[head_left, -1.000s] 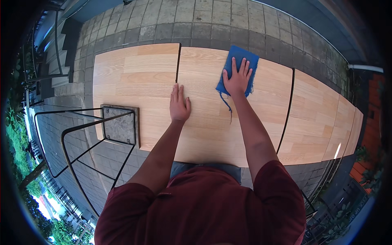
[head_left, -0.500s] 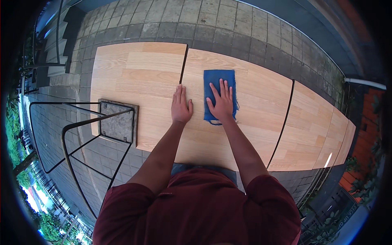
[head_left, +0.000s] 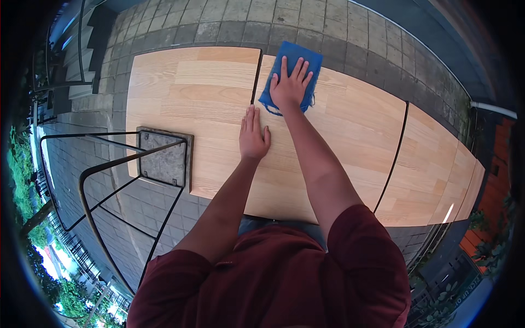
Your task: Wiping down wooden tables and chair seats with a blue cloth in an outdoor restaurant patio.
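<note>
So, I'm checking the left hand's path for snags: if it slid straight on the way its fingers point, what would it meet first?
Probably the dark seam between two wood-grain tabletops, just ahead of the left hand; the blue cloth looks right of that line.

**Fisheye gazes steeply down from the wearer's head**

Worn up top, the left lens of the pair looks over the right hand [head_left: 290, 87] on the blue cloth [head_left: 302, 53] from above and behind. The maroon short-sleeved shirt [head_left: 279, 284] is far nearer it than that grip, filling the lower edge. Its broad sweep takes in wood-grain tabletops [head_left: 355, 131] around the grip, the upturned stool [head_left: 161, 159] to its left and paving [head_left: 240, 16] beyond.
</note>
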Demonstrator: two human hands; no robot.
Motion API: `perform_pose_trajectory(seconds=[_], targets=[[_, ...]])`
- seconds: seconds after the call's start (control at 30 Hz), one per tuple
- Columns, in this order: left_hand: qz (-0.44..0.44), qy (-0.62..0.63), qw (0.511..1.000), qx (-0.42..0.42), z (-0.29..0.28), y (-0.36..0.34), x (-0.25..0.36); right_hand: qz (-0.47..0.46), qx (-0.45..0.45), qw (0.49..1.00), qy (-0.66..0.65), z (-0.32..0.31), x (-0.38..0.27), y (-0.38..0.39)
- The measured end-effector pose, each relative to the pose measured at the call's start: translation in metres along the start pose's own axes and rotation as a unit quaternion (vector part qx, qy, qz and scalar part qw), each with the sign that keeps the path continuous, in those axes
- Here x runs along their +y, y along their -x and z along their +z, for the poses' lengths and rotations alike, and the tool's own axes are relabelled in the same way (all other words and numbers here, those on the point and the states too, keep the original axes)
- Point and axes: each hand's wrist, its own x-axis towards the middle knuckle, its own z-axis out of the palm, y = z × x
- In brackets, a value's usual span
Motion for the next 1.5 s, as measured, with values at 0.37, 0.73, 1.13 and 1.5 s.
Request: perform_pose_trajectory(seconds=[0.37,0.73,1.13,1.5], targets=[[0.035,-0.026,0.999,0.010,0.002,0.003,0.006,-0.129,-0.032,0.985,-0.113,-0.022,0.029,0.020],[0.039,-0.042,0.998,0.018,0.002,0.002,0.007,-0.043,0.045,0.997,-0.041,-0.092,0.260,0.019],[0.026,-0.030,0.999,0.021,0.002,0.001,0.008,0.025,0.073,0.997,0.027,-0.141,0.399,0.078],[0.017,-0.007,1.000,0.010,0.001,0.002,0.002,0.026,0.035,0.998,0.033,-0.085,0.224,0.076]])
